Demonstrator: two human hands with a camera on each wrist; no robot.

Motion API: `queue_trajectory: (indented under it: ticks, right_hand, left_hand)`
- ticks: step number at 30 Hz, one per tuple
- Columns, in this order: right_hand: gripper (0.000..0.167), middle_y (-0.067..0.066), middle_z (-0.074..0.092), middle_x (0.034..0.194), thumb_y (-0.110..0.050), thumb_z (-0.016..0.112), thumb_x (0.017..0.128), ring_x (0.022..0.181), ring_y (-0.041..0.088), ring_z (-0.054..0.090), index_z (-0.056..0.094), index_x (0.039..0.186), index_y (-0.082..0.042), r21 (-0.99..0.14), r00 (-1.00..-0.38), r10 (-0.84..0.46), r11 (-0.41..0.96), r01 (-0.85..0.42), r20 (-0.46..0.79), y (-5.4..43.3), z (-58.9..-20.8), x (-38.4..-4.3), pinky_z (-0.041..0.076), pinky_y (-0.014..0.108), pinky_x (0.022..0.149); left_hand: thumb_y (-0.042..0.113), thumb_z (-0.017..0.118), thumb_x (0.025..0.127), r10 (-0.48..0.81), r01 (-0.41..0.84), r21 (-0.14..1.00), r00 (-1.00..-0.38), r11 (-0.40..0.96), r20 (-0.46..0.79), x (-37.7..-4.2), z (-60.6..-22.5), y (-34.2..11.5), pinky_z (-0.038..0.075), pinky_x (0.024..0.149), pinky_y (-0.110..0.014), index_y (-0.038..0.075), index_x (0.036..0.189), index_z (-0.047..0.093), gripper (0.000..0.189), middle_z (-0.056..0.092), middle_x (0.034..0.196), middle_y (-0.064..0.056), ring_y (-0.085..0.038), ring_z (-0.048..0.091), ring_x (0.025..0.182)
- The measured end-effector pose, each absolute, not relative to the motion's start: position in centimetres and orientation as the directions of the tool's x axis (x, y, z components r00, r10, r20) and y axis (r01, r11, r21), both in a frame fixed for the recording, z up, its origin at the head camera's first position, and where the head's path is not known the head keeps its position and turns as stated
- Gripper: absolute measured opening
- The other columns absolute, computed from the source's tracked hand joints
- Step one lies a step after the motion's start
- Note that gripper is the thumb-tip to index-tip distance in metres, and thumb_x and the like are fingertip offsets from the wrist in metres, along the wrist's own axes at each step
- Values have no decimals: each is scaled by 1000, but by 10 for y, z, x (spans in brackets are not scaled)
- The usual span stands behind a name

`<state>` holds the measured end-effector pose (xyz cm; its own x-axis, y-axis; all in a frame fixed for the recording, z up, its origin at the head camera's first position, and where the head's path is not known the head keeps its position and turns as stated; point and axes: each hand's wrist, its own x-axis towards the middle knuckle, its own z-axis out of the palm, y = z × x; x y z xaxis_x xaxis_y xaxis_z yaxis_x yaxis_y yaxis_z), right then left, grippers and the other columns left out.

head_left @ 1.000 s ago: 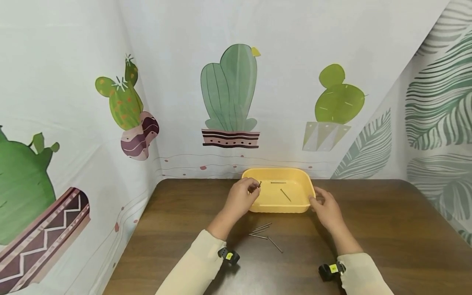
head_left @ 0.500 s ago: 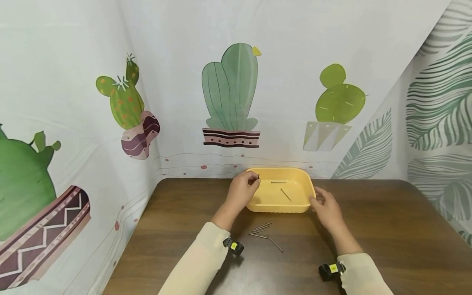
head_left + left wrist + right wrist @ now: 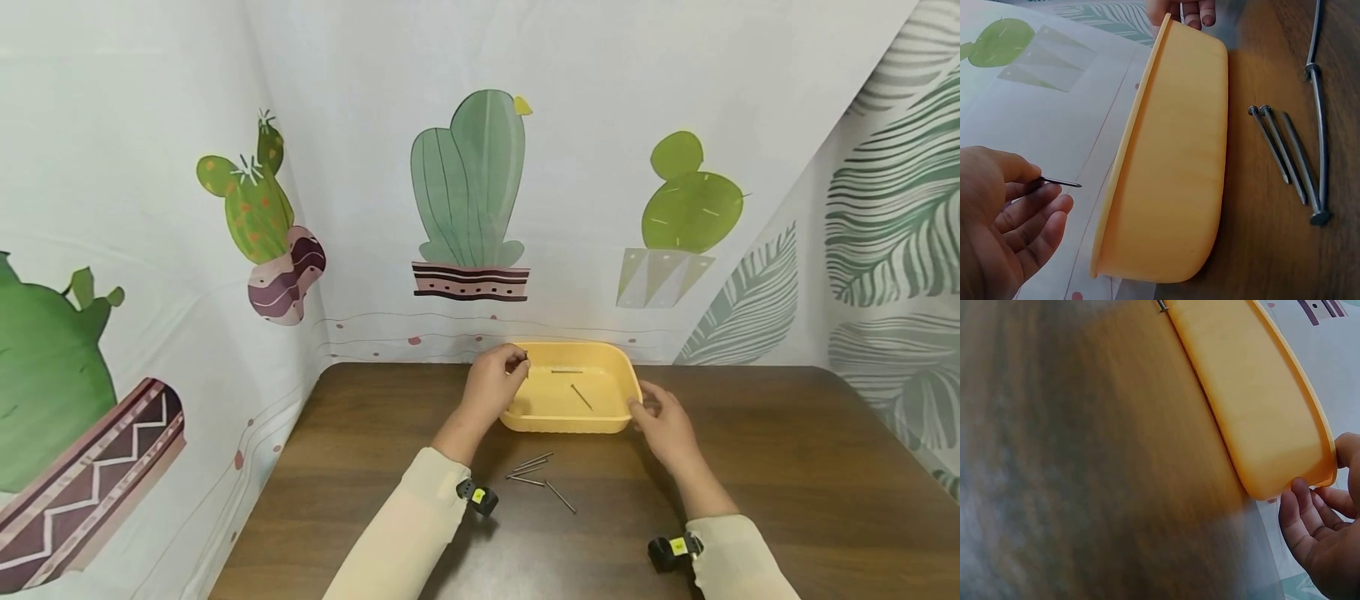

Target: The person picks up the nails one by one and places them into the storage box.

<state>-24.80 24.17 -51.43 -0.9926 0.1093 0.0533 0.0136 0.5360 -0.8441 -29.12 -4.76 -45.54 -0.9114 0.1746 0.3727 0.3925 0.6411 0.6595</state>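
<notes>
The left hand [image 3: 492, 385] pinches 1 nail [image 3: 1061, 182] between thumb and fingers, point exposed, by the left rim of the yellow tray [image 3: 570, 425]. The right hand [image 3: 666, 423] grips the tray's right rim. So slim a shank could swivel in that pinch and, released this near the rim, drop outside the tray. A right-hand tug could tilt the tray, sliding the 2 nails inside [image 3: 582, 397], or drag it into the loose nails [image 3: 1320, 144] in front.

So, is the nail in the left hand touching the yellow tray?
Apart. The left wrist view shows white backdrop between the nail and the rim of the yellow tray.
</notes>
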Motion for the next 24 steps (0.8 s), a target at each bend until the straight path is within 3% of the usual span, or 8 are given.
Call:
queue_trajectory:
  ticks: [9, 13, 16, 19, 24]
  right_hand:
    - [58, 25, 49, 132, -28, 55, 104, 94, 25, 67, 41, 149, 5, -844, -993, 107, 537, 12, 53, 242, -515, -248, 54, 20, 70]
    - [57, 25, 50, 132, -27, 55, 104, 93, 21, 66, 41, 149, 6, -843, -993, 107, 537, 13, 53, 241, -515, -248, 54, 19, 69]
    - [57, 26, 50, 133, -26, 55, 104, 92, 21, 66, 41, 148, 6, -842, -992, 108, 540, 9, 59, 241, -515, -248, 54, 19, 69]
    - [57, 26, 49, 133, -26, 55, 104, 93, 23, 67, 42, 148, 6, -842, -992, 108, 540, 2, 67, 241, -515, -248, 54, 19, 69]
    - [57, 26, 49, 133, -26, 55, 103, 94, 21, 66, 42, 148, 6, -840, -992, 108, 542, -1, 71, 241, -515, -248, 54, 18, 69]
  left_hand:
    - [22, 65, 99, 184, 396, 660, -911, 638, 369, -291, -453, -45, 56, 81, -29, 11, 105, 73, 16, 74, 96, -3, -15, 68, 90]
    - [44, 69, 94, 174, 333, 698, -941, 633, 291, -291, -451, -44, 53, 100, -45, 12, 140, 57, 58, 68, 128, -9, -27, 65, 119]
    - [62, 70, 86, 158, 277, 725, -960, 630, 230, -291, -451, -45, 41, 113, -55, 20, 159, 30, 93, 47, 155, -12, -35, 46, 142]
    - [68, 68, 85, 157, 260, 737, -965, 624, 208, -290, -450, -47, 35, 117, -58, 23, 163, 21, 102, 32, 164, -13, -36, 35, 150]
    - [70, 67, 84, 181, 269, 731, -963, 627, 200, -286, -450, -49, 33, 119, -57, 26, 163, 19, 102, 29, 166, -9, -34, 31, 152]
